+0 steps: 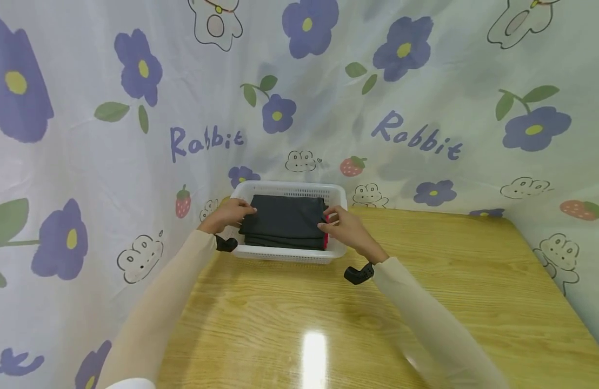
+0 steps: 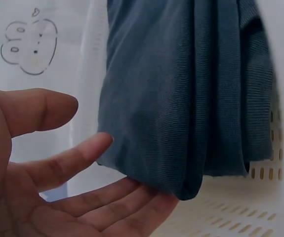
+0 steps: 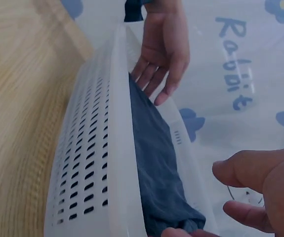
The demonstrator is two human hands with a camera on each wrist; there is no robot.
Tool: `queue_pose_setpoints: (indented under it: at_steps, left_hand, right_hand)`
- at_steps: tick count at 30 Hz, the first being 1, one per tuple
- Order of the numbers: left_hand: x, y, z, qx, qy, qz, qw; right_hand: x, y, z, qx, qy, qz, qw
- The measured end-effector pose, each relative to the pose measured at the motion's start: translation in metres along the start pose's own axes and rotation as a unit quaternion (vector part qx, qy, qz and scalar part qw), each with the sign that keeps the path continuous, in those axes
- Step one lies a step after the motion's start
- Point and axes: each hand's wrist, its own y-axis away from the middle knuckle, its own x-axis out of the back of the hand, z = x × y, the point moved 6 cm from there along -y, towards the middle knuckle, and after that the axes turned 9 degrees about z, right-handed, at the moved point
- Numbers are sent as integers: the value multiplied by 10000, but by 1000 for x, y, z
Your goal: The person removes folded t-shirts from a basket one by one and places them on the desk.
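"Cloth [image 1: 284, 218], then: how does it look?"

"Dark, finely ribbed, folded in soft layers inside a white, slotted plastic basket [image 1: 285, 253]. My left hand [image 1: 232, 213] is loosely spread, fingers touching the cloth."

"Your right?"

"My right hand [image 1: 347, 228] seems relaxed too, though its wrist view crops it at the bottom."

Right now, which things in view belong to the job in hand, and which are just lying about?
Part of the job:
left hand, at the cloth's left end
right hand, at its right end
dark folded cloth, inside the basket
white basket

Just around:
wooden table, under the basket
printed curtain, behind
black wrist gadgets, worn
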Motion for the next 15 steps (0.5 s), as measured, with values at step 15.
queue_pose_setpoints:
  at_steps: [15]
  left_hand:
    - [-10, -5, 0, 466, 473, -550, 9963]
  right_hand:
    - [-36, -26, -3, -574, 189, 11, 9982]
